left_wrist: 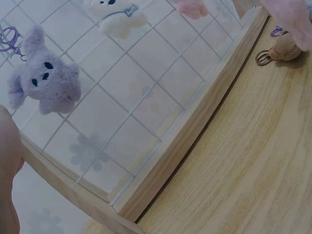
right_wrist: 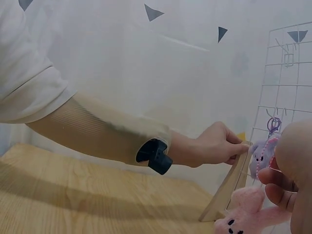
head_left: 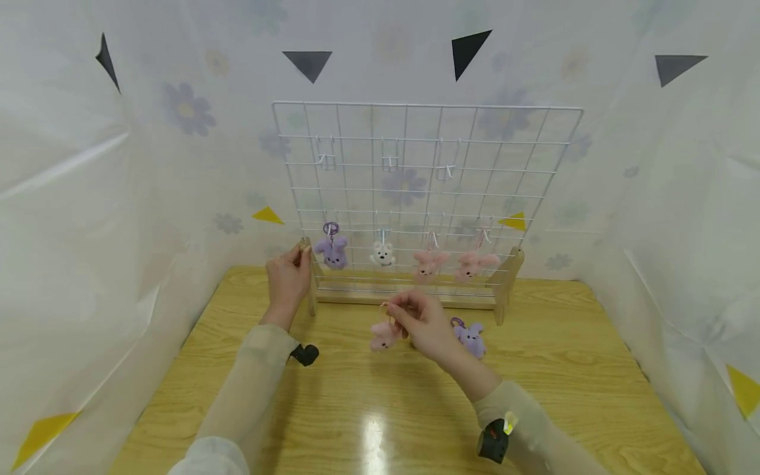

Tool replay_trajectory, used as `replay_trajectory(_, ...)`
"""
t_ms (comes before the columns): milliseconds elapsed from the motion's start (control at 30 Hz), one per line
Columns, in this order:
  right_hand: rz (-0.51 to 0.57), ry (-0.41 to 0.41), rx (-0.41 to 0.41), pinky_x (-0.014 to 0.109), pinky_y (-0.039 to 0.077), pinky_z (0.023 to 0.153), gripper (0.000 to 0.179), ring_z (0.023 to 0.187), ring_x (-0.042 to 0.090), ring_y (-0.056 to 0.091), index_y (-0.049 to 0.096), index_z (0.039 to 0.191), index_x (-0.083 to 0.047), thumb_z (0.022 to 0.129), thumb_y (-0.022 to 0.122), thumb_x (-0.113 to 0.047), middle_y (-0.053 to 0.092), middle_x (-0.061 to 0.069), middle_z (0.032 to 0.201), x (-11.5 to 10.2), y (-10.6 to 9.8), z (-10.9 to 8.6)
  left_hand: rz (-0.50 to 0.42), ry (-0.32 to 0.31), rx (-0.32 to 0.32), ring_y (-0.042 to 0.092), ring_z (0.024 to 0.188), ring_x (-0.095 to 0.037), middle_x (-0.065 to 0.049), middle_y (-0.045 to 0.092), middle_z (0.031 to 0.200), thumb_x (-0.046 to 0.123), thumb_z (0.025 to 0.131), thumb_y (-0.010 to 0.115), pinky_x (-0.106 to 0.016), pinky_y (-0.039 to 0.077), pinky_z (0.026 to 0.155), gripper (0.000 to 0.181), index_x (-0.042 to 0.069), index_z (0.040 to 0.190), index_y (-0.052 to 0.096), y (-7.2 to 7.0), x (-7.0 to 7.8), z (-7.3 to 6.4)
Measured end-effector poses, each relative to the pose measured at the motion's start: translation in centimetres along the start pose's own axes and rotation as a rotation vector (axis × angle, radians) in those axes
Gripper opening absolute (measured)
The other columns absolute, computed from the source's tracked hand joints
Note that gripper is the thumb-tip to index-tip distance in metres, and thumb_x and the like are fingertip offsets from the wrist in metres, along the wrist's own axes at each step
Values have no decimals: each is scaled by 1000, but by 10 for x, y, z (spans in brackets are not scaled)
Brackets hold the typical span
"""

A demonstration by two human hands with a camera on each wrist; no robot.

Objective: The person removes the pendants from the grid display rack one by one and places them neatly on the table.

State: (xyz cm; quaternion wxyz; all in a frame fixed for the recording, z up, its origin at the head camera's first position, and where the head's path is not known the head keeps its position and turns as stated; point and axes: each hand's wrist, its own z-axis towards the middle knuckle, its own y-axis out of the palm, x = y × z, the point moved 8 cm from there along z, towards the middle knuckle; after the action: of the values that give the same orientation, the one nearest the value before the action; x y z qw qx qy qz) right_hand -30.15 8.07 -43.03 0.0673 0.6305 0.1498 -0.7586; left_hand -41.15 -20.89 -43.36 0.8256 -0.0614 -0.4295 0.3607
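My right hand (head_left: 423,324) pinches the pink bead chain (right_wrist: 261,165) of a pink plush keychain (head_left: 384,335), which dangles in front of the wire grid rack (head_left: 406,191). My left hand (head_left: 289,280) grips the top of the rack's left wooden leg (head_left: 311,284). On the grid's lower hooks hang a purple plush keychain (head_left: 334,253), a white bear keychain (head_left: 382,254) and two pink ones, the nearer to the middle (head_left: 429,265) and the right one (head_left: 474,265). In the left wrist view only an edge of the left hand shows.
Another purple plush keychain (head_left: 472,340) lies on the wooden table (head_left: 332,409), right of my right hand. A brown plush keychain (left_wrist: 286,48) lies nearby, mostly hidden by that hand in the head view. Three white hooks, including a middle one (head_left: 389,162), sit higher on the grid.
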Motion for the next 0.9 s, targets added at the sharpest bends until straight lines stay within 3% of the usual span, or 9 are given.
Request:
replay_trajectory(233,4,26,17,23,44,49,14,65,26,62,71,106,0,107,65,-13,69,16,86,13,-2,-5,-5,12,1,76,70,-34,-23,77,88,16,105,69,-48,64,64,26,-8,110,79,1,0,0)
replay_trajectory(467,8,72,14,23,47,54,17,68,24,62,70,108,3,108,65,-13,69,17,86,29,-2,-8,-8,15,12,75,68,-33,-22,77,85,14,104,70,-48,63,62,24,-7,107,80,0,-1,1)
replay_trajectory(667,0,114,9,24,55,62,22,75,25,66,67,115,6,108,64,-15,70,16,95,37,-3,-13,-1,22,15,75,68,-33,-21,77,85,15,105,69,-48,63,63,25,-7,104,80,0,0,1)
replay_trajectory(900,10,96,6,24,54,61,20,73,24,66,68,114,7,108,64,-12,70,18,95,44,-3,-14,2,23,13,75,69,-33,-22,77,85,15,105,69,-48,63,63,25,-7,104,80,0,0,1)
